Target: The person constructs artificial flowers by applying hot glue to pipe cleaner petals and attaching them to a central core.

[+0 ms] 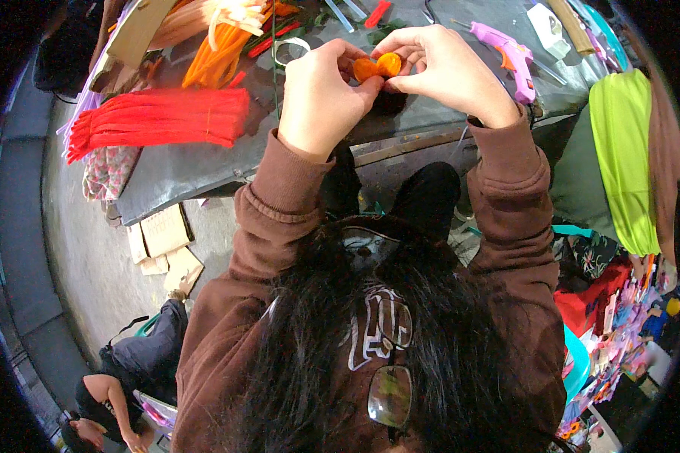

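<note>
Near the table's far middle, my left hand (321,102) and my right hand (461,83) meet, both closed on a small fuzzy orange piece (387,63) with two rounded lobes. My fingertips pinch it from either side; some fingers are hidden behind it. To the left lie a red bundle of fuzzy stems (159,122), an orange bundle (223,53) and a white strip loop (289,47). Right of my right hand is a lilac glue gun (512,57) beside a white object (545,30). Clear sticks (340,15) and small red pieces (375,13) lie beyond my hands.
The grey table (174,177) ends just below my wrists, above my legs. Brown cardboard sheets (165,230) lie on the floor at left. Another person (106,408) is at lower left. Lime-green fabric (619,162) hangs at right, above a pile of colourful items (619,340).
</note>
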The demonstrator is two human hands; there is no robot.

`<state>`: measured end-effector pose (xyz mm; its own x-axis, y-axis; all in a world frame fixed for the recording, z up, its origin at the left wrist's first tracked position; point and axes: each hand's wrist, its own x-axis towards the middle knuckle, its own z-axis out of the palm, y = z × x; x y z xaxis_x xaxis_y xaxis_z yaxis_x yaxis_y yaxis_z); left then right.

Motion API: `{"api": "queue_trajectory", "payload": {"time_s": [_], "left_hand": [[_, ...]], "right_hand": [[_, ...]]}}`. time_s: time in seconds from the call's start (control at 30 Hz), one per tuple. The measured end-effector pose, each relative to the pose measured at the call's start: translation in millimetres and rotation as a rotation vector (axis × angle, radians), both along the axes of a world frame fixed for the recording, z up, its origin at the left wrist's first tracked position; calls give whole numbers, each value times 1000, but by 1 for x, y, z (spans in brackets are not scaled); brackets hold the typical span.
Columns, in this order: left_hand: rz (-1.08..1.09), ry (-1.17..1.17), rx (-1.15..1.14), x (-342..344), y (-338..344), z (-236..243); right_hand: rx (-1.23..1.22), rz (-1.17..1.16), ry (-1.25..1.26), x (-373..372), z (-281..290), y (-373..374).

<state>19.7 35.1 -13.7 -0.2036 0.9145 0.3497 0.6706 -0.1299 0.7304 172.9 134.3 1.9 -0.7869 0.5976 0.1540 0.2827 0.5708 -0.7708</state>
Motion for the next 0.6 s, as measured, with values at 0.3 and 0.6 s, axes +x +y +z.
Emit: {"api": "queue_trajectory", "payload": {"time_s": [0.3, 0.6], "left_hand": [[68, -40, 50, 2, 0, -9], [66, -17, 53, -2, 1, -13]], "right_hand": [[37, -39, -34, 8, 10, -6], [-73, -125, 89, 14, -18, 13]]}}
